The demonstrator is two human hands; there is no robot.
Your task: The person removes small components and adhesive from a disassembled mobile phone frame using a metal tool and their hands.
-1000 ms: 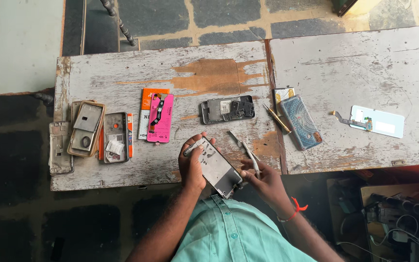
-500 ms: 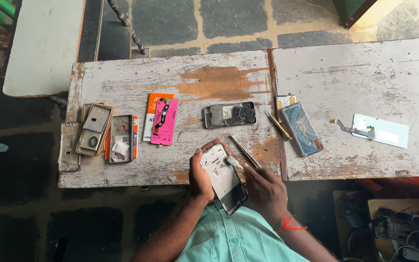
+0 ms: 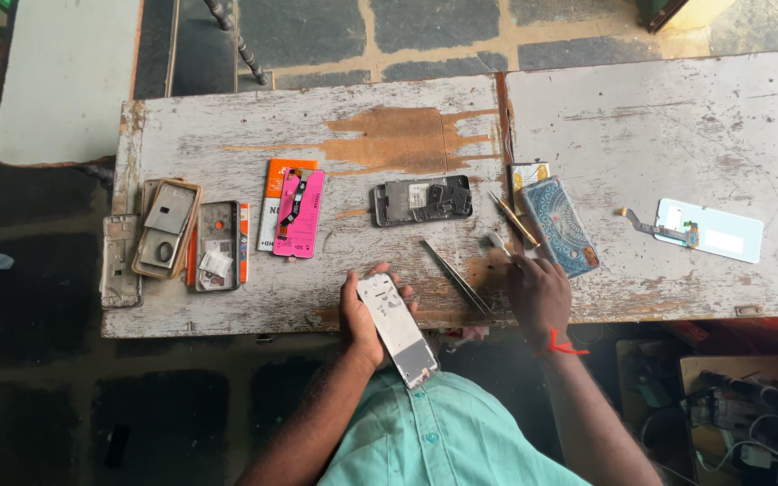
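left hand [image 3: 364, 317] gripping grey stripped phone frame [image 3: 397, 328] at worn white wooden bench [image 3: 227, 135] edge, right hand [image 3: 538, 290] fingers curled on bench, holding nothing visible, metal tweezers [image 3: 455, 275] between hands

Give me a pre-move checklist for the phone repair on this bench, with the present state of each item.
1. Left hand grips the phone frame firmly: ok.
2. Frame supported by the table: not ok, its lower end overhangs the edge.
3. Right hand free of tools: cannot tell, its fingers rest on the table by a small white piece.
4. Tweezers within reach, between both hands: ok.
5. Screwdriver lying beside the patterned phone case: ok.
6. Opened phone body lying flat, untouched: ok.
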